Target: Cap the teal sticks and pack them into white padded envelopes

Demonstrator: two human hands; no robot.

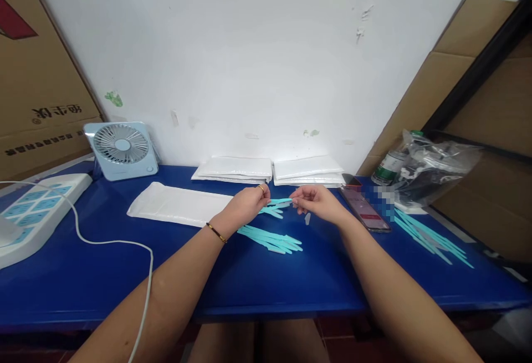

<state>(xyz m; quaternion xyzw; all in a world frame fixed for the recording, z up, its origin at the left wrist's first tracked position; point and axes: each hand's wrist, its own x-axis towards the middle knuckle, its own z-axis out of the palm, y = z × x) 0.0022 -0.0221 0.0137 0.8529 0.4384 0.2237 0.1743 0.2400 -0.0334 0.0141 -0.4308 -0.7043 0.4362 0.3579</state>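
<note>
My left hand (pixel 246 204) and my right hand (pixel 316 201) meet over the middle of the blue table (pixel 266 280). Between their fingertips they pinch a thin light-blue plastic strip (pixel 279 202), held level just above the tabletop. More light-blue strips (pixel 272 212) hang or lie just under my left fingers. A small pile of the same strips (pixel 270 239) lies on the table below my left wrist. A long white padded envelope (pixel 178 205) lies flat to the left of my left hand.
Two stacks of white envelopes (pixel 270 169) sit against the wall. A phone (pixel 366 210) and more blue strips (pixel 430 236) lie at right, near a clear bag (pixel 432 172) and a bottle (pixel 388 166). At left stand a small fan (pixel 121 149), a power strip (pixel 29 213) and a white cable (pixel 124 244).
</note>
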